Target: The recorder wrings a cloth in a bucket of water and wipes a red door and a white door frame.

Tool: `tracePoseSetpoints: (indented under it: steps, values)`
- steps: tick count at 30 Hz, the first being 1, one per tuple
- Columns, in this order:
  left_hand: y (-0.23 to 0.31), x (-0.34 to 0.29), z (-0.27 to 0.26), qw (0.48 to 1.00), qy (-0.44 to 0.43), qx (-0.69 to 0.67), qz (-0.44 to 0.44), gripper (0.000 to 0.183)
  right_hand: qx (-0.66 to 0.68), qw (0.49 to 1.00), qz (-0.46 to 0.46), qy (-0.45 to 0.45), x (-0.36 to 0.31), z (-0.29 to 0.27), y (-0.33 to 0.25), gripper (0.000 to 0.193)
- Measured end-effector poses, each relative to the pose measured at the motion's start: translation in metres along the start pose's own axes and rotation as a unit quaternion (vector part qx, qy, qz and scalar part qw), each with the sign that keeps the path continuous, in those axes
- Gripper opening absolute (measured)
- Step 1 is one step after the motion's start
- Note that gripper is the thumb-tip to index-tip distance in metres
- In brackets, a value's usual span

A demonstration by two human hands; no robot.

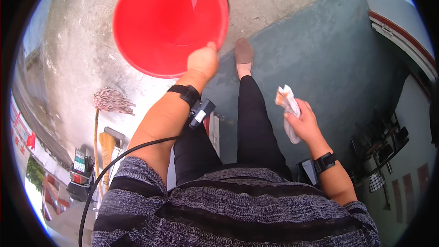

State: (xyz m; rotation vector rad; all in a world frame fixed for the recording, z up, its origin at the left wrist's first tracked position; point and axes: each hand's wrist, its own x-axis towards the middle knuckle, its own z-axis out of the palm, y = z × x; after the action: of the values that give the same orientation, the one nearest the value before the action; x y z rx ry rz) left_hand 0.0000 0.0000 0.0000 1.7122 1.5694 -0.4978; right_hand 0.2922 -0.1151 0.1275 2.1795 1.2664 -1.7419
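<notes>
Two hands are busy in front of me, and they hold quite different things. The left hand [202, 60] is closed over the near rim of a big red bucket [148, 23], a fingertip showing at the inner edge; whatever lies under the rim is hidden from me. The bucket is ahead and to the left of the body, its mouth turned up toward the wearer, so its depth runs away from the face. I can't tell whether its base rests on the ground.

The right hand [307, 123] pinches a crumpled white cloth [290, 105] with orange-brown stains, thumb on top, one end poking out ahead of the grip and the rest hanging behind, its length running roughly fore and aft. Cloth and bucket sit well apart: from the right hand, the bucket lies forward and across to the left, past a brown shoe [244, 55]. Off to the left, a mop [112, 100] lies near a broom [107, 142].
</notes>
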Motion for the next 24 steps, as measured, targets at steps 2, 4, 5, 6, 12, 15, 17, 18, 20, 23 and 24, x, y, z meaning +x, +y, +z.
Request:
tracePoseSetpoints:
  steps: [2,4,5,6,12,15,17,18,20,23,24]
  values:
    - [0.02,-0.009,0.014,0.999,-0.022,-0.006,0.039,0.02,-0.011,0.997,-0.078,0.009,0.013,-0.005,-0.038,0.05]
    - [0.042,-0.011,0.012,0.994,-0.091,0.012,0.057,0.016,-0.023,0.989,-0.144,0.008,0.036,-0.007,-0.071,0.053]
    - [0.047,-0.017,0.019,0.993,-0.106,0.004,0.052,0.015,-0.019,0.986,-0.164,0.003,0.043,-0.008,-0.086,0.054]
    - [0.043,-0.021,0.023,0.993,-0.086,-0.043,0.062,0.019,-0.021,0.984,-0.175,0.004,0.051,-0.01,-0.103,0.054]
    - [0.024,-0.036,-0.024,0.713,-0.087,-0.688,-0.108,0.041,-0.016,0.942,-0.328,-0.073,0.105,0.003,-0.131,0.059]
    - [0.003,-0.026,-0.06,0.527,-0.135,-0.83,-0.12,0.035,-0.045,0.937,-0.321,-0.133,0.137,0.024,-0.157,0.057]
    - [-0.02,-0.002,-0.054,0.694,-0.038,-0.703,-0.15,0.028,-0.051,0.925,-0.356,-0.122,0.156,0.04,-0.177,0.051]
    - [-0.03,0.008,-0.054,0.676,0.033,-0.707,-0.204,0.029,-0.076,0.939,-0.326,-0.079,0.166,0.045,-0.185,0.049]
    - [-0.044,0.02,-0.061,0.619,0.133,-0.726,-0.27,0.03,-0.093,0.956,-0.279,0.01,0.189,0.045,-0.192,0.044]
    - [-0.092,0.026,-0.042,0.559,0.208,-0.739,-0.313,0.038,-0.122,0.976,-0.178,0.002,0.212,0.049,-0.204,0.044]
    - [-0.089,0.025,-0.041,0.552,0.207,-0.742,-0.319,0.038,-0.172,0.975,-0.128,-0.053,0.216,0.052,-0.201,0.047]
